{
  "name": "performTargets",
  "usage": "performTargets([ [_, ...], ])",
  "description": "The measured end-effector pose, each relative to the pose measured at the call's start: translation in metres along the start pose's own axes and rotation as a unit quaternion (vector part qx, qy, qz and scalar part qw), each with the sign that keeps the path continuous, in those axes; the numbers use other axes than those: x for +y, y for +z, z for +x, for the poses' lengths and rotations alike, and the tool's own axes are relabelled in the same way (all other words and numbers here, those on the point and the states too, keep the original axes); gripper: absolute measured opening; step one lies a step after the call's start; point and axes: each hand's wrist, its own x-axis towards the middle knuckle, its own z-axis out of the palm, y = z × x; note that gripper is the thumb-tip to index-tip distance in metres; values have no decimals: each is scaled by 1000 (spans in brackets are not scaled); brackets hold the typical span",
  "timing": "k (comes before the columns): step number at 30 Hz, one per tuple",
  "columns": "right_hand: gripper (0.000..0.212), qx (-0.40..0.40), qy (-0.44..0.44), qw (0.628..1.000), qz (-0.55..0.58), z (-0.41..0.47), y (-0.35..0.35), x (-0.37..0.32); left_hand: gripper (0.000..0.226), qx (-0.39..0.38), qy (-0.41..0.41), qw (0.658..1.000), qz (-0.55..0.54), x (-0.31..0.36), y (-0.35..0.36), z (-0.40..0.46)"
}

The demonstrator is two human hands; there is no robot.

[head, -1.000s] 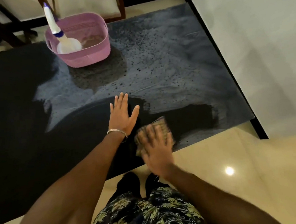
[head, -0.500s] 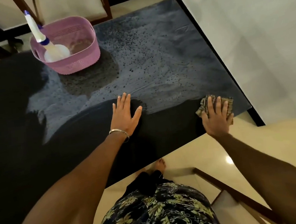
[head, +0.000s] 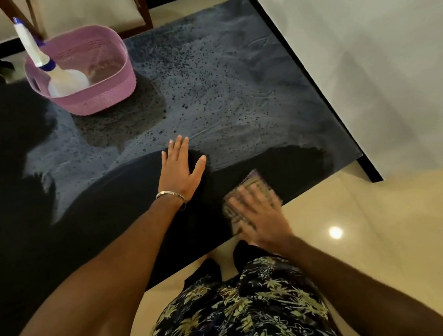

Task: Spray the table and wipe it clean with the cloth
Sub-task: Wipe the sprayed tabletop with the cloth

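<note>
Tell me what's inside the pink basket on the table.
In the pink basket a white spray bottle leans, its nozzle sticking out over the rim. Beside it lies something brownish, too unclear to name. The bottle and the near wall hide the rest of the basket's floor.

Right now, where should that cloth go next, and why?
Probably a push away from the body, up into the grey speckled film. The right hand presses the cloth on the table at its near edge, where the surface looks dark and wiped, while the film beyond the left hand remains.
</note>
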Motion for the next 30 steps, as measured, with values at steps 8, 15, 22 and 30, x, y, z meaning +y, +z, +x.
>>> performTargets([
  [8, 61, 37, 359, 926, 107, 39, -68, 172, 79, -13, 11, 1000, -12, 50, 28, 20],
  [15, 71, 46, 97, 994, 10, 18, -30, 109, 78, -49, 36, 998, -15, 131, 78, 69],
  [22, 63, 62, 66, 996, 14, 18, -49, 208, 83, -50, 58, 997, -11, 192, 109, 119],
  [30, 61, 58, 236, 968, 70, 55, -77, 264, 83, -57, 38, 997, 24, 203, 122, 126],
])
